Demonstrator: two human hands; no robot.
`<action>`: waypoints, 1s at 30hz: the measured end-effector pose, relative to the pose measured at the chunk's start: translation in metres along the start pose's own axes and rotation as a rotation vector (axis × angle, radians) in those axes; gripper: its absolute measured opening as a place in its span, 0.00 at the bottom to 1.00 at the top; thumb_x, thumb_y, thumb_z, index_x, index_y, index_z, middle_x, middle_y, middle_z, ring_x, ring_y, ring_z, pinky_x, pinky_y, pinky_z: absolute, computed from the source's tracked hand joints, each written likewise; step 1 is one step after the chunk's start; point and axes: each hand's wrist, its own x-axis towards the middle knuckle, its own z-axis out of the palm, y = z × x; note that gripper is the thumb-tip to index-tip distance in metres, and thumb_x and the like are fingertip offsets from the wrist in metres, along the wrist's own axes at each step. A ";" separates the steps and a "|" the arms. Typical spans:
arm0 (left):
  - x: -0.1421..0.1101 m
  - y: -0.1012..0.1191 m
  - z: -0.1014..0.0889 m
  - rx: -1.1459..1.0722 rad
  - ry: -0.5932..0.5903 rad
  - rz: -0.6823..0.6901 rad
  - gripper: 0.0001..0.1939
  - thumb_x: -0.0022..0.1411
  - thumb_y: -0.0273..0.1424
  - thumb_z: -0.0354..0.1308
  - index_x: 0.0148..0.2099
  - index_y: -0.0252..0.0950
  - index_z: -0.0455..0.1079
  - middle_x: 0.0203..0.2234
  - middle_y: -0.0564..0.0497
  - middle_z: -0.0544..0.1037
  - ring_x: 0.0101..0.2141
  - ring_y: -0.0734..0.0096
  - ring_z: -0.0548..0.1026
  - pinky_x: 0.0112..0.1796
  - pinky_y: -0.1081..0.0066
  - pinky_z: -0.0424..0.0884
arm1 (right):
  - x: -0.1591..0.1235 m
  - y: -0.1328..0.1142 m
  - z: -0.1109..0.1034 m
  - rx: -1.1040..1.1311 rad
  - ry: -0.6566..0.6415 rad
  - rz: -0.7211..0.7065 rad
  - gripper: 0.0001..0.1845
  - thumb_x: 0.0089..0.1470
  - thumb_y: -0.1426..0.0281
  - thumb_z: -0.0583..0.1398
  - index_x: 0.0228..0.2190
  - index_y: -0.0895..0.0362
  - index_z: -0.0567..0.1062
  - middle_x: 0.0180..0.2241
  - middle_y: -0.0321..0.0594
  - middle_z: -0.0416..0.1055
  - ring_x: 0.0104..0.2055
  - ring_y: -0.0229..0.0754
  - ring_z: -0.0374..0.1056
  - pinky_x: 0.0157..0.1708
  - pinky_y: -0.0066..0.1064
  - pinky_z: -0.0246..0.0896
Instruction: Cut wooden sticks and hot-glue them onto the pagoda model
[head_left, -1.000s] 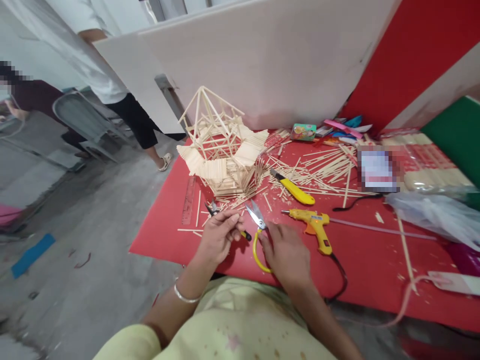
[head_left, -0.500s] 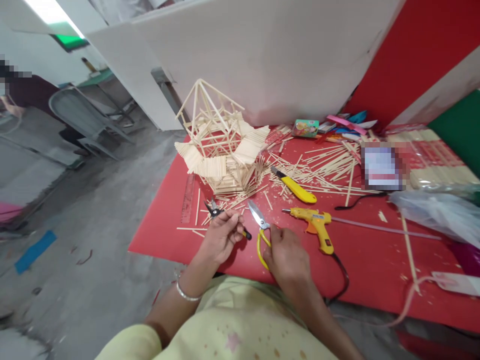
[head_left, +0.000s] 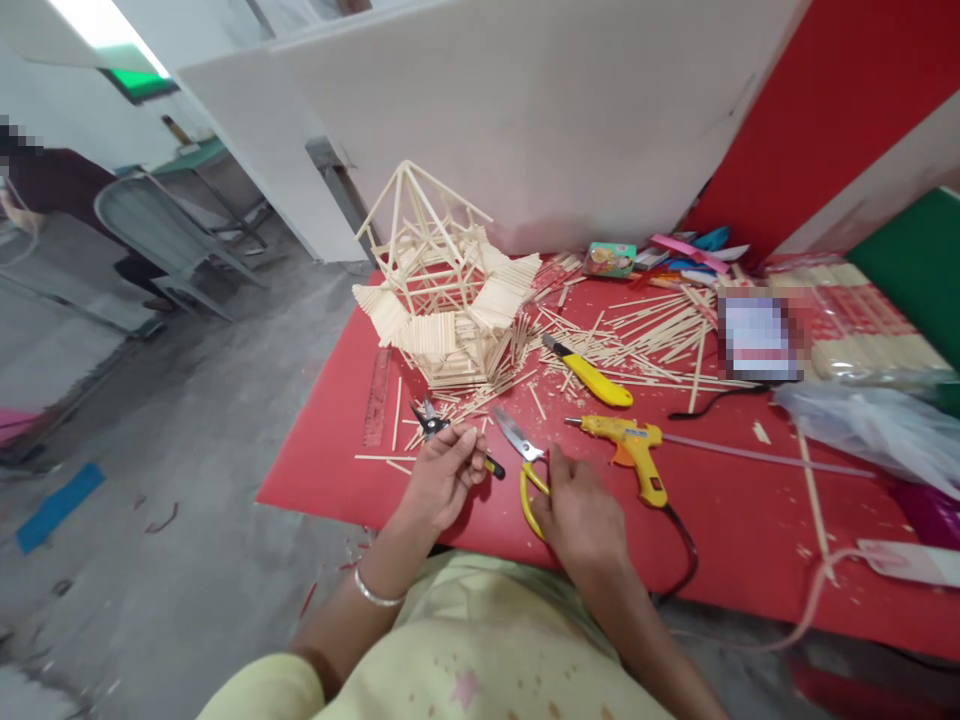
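My right hand (head_left: pixel 585 510) grips scissors (head_left: pixel 529 470) by their yellow handles, with the blades pointing away and to the left. Fingertips of my left hand (head_left: pixel 450 475) are pinched together, and whatever they hold is too small to make out. Under that hand lie cutting pliers (head_left: pixel 431 422), their dark jaws and one handle end showing. Beyond both hands stands a structure of thin wooden sticks (head_left: pixel 442 290), with a pyramid frame on top and slatted panels round its sides.
A yellow box cutter (head_left: pixel 596 380) and a yellow glue gun (head_left: pixel 626 445) lie on the red tabletop (head_left: pixel 322 450). Loose sticks (head_left: pixel 660 335) are strewn behind them. A clear ruler (head_left: pixel 377 400) is at left, packed sticks (head_left: pixel 862 320) at right. A person (head_left: pixel 67 200) sits far left.
My right hand and the scissors have shifted slightly to the right, away from my left hand. My left hand keeps its pinch in nearly the same place.
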 end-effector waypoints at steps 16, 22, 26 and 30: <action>0.000 -0.012 0.001 0.264 0.020 0.231 0.11 0.58 0.36 0.66 0.35 0.34 0.71 0.20 0.54 0.75 0.20 0.78 0.71 0.24 0.79 0.66 | -0.003 -0.013 -0.013 0.446 0.150 -0.157 0.27 0.57 0.58 0.60 0.56 0.51 0.67 0.40 0.44 0.69 0.42 0.48 0.67 0.40 0.35 0.61; -0.002 -0.008 0.009 0.483 0.042 0.384 0.09 0.62 0.35 0.62 0.33 0.36 0.72 0.20 0.55 0.73 0.22 0.76 0.69 0.27 0.76 0.66 | -0.003 -0.013 -0.008 0.481 0.129 -0.153 0.27 0.58 0.57 0.59 0.57 0.50 0.66 0.42 0.43 0.70 0.42 0.46 0.69 0.38 0.33 0.60; -0.001 -0.008 0.006 0.667 0.098 0.512 0.08 0.63 0.32 0.59 0.31 0.37 0.73 0.21 0.55 0.73 0.24 0.74 0.69 0.30 0.75 0.66 | -0.004 -0.011 -0.009 0.490 0.101 -0.159 0.26 0.58 0.58 0.58 0.57 0.50 0.66 0.41 0.43 0.71 0.40 0.45 0.70 0.37 0.32 0.60; 0.001 -0.010 0.002 0.803 0.169 0.652 0.08 0.62 0.30 0.58 0.31 0.38 0.75 0.25 0.53 0.75 0.28 0.71 0.71 0.34 0.73 0.66 | -0.006 -0.013 -0.012 0.512 0.069 -0.154 0.27 0.58 0.57 0.58 0.57 0.51 0.66 0.39 0.42 0.71 0.38 0.43 0.69 0.35 0.30 0.59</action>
